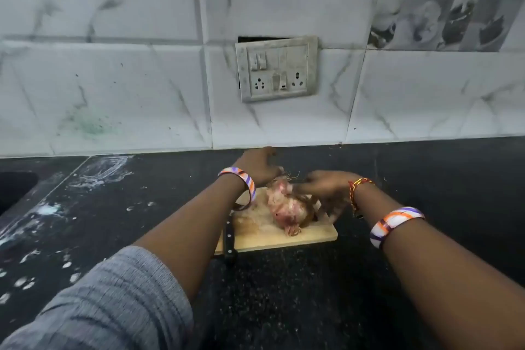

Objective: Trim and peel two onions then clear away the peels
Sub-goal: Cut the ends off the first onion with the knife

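While heaped on board (306, 236): peels (284, 207).

Both hands, left hand (260, 163) and right hand (324, 183), gather onion peels (287, 204) on the cutting board (312, 234).

We count two hands: the left hand (260, 163) and the right hand (324, 183), both over one wooden cutting board (309, 234). Between them lies one heap of onion peels (285, 206); how many onions it covers we cannot tell. One black knife (229, 244) sits below the left hand. We count two striped bangles (244, 179) (393, 221), one on each arm, and one thread band (356, 187) at the right wrist. Beyond the hands, one switchboard (277, 68) carries two sockets.
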Motion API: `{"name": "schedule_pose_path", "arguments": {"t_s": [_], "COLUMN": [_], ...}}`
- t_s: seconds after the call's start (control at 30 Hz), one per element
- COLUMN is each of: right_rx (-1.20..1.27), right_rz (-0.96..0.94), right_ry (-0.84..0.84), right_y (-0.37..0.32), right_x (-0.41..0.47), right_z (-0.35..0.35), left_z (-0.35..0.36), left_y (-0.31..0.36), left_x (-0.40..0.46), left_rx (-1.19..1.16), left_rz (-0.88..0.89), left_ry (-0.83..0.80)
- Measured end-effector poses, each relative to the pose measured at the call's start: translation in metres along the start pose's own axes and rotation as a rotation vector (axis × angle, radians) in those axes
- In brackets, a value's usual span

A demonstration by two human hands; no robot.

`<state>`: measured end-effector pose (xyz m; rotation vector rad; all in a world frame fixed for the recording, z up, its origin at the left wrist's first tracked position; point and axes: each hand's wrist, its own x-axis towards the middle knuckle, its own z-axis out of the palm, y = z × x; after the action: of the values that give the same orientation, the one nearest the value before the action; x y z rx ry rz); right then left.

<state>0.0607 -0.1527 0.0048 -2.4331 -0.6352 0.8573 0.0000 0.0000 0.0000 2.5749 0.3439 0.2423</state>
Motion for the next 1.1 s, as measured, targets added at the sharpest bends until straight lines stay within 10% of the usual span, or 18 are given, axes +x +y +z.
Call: {"name": "schedule_pose_path", "arguments": {"t_s": [0.23,0.53,0.9,1.1], "right_rx": [0.076,0.498,0.747,0.536], "right_rz": [-0.033,-0.073,-0.134,-0.202], "right_ry": [-0.049,0.126,0.146,0.328], "right_y": [0.010,0.006,-0.052,-0.062], "right_x": [-0.001,0.006,0.016,0.030], "right_z": [0.029,0.046,0.098,0.132], "left_z": [0.042,0.015,-0.023,-0.013], "left_y": [-0.006,-0.027,-0.101,-0.105], "left_x": [0.013,0.007,-0.034,-0.048], "left_rx": [-0.384,-0.511,-0.300,-0.763], "left_rz": [-0.276,-0.340,-0.544,-0.313], "left_ry": [-0.138,0.303,0.201,0.190]}}
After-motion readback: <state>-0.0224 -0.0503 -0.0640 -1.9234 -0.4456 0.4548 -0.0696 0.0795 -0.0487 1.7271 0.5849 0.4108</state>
